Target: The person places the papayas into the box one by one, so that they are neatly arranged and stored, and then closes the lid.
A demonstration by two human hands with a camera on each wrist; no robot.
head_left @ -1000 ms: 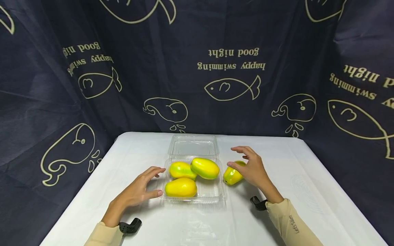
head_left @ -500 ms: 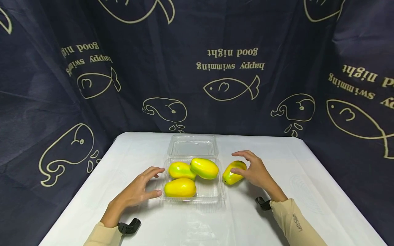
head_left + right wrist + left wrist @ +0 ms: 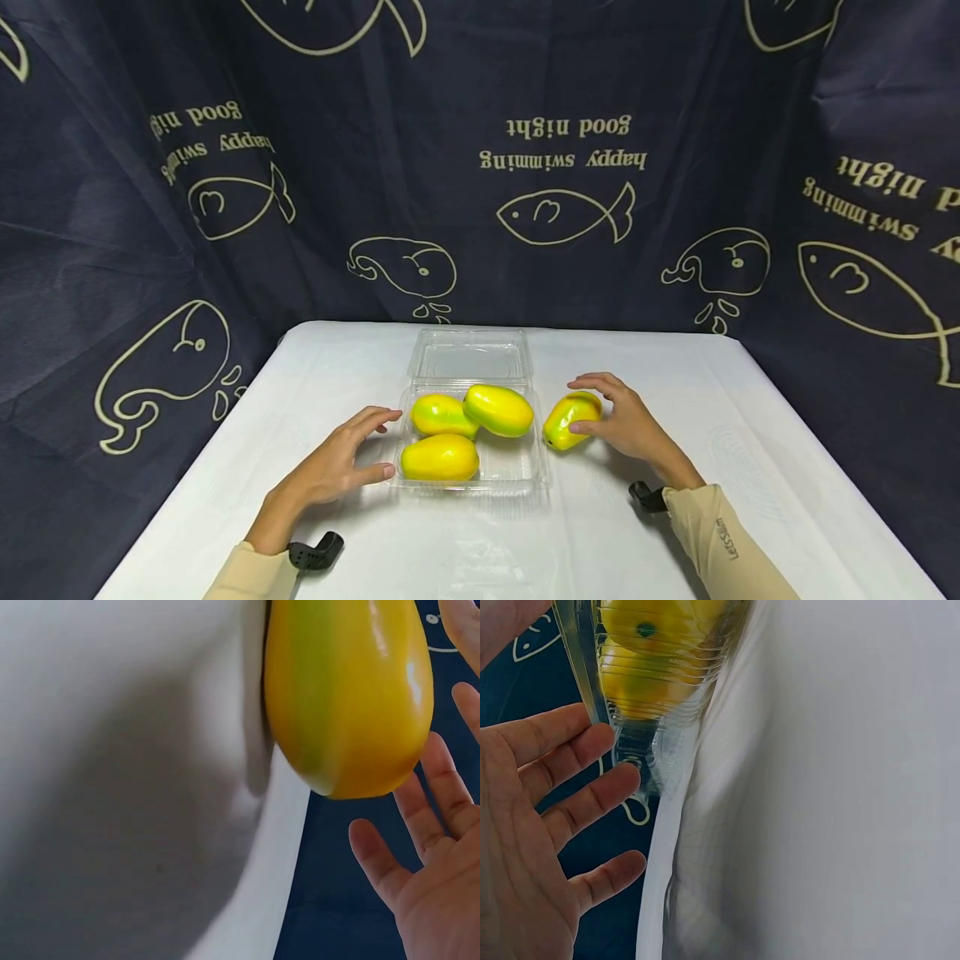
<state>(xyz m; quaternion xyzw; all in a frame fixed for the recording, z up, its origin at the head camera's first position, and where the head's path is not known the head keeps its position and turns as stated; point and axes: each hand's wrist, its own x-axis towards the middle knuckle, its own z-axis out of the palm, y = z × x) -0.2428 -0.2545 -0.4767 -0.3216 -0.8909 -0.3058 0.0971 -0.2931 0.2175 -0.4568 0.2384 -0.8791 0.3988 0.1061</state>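
Note:
A clear plastic clamshell box [image 3: 510,457] lies with its lid [image 3: 471,357] folded back. In it are three glossy yellow-green papaya-like fruits; one fruit [image 3: 498,410] leans over the back fruit [image 3: 437,416], and another fruit [image 3: 440,457] lies at the front. My left hand [image 3: 337,458] is at the box's left side, fingers spread and fingertips close to the rim. Right of the box, on the table, lies a fourth such fruit [image 3: 567,427]. My right hand [image 3: 626,421] is spread at that fruit's right side, its thumb overlapping it in the head view. In the right wrist view the fruit [image 3: 349,697] hides some fingertips.
A white cloth covers the table [image 3: 480,542]. Dark blue fabric [image 3: 480,275] with fish drawings and lettering hangs behind and at both sides. Black bands with small devices [image 3: 317,552] are on both wrists.
My right hand has drawn back to the right and slightly toward me, uncovering more of the loose fruit, which stays in place. My left hand and the box have not moved.

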